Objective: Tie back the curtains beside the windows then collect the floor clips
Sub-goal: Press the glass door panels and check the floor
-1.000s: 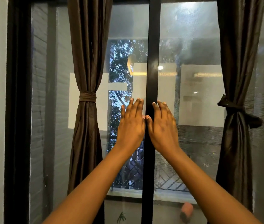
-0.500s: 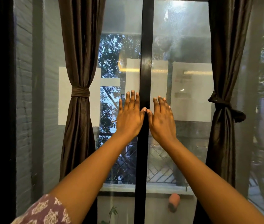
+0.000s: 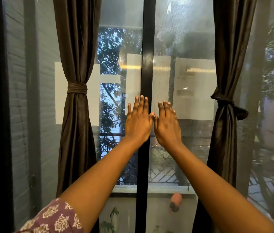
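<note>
A tall window with a black frame fills the view, and a black vertical bar (image 3: 147, 47) divides its glass into two panes; through the glass there are trees, a balcony railing and pale reflections of lights. On the left pane hangs the left curtain (image 3: 76, 47), dark brown, gathered at its middle by a flat tie-back band (image 3: 77, 87) of the same cloth that goes around it. On the right pane hangs the right curtain (image 3: 228, 47), also dark brown, and it is bound at the middle by a knotted tie (image 3: 223, 101), whose loose end sticks out to the right. Both curtains are well apart from the bar, one on each side. Between them, two bare arms reach forward. The left hand (image 3: 138, 123) is held flat before the glass just left of the bar, its fingers (image 3: 141, 103) straight and close together, holding nothing. The right hand (image 3: 166, 126) is held flat just right of the bar, with its fingers (image 3: 164, 108) also straight and free. The two thumbs meet in front of the bar. A patterned purple sleeve (image 3: 55, 217) shows at the lower left. The floor clips are not in view.
</note>
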